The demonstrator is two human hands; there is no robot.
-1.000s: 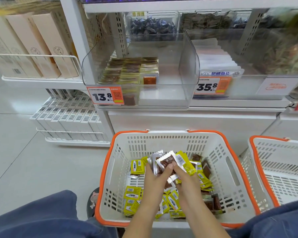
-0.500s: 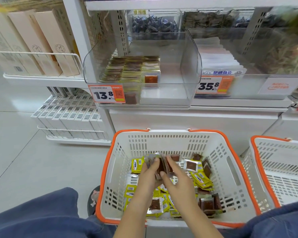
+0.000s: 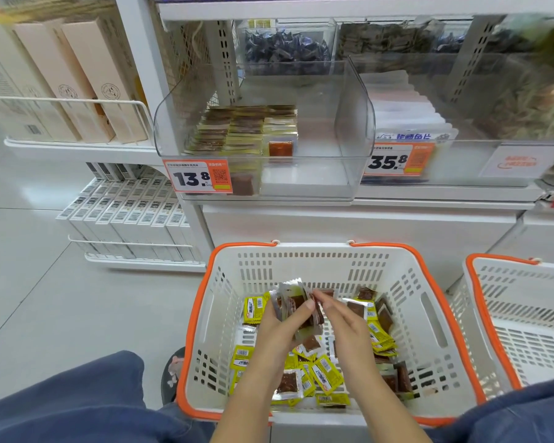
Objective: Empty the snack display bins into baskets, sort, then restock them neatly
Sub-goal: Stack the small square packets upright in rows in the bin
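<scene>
Both hands — left hand (image 3: 280,318), right hand (image 3: 344,318) — around packets (image 3: 293,303)

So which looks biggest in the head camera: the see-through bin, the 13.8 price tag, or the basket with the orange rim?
1. White orange-rimmed basket, though it's nearest.
2. Clear plastic bin.
3. Orange 13.8 price tag.

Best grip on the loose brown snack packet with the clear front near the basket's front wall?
Take the brown clear-front snack packet by its crimped side edges, coming straight down from above. It lies flat, face up, on the yellow snack packets in the white orange-rimmed basket, so only a top approach is free. The basket's front wall blocks a low approach, and a pinch across the thin sealed margins looks surest.
</scene>
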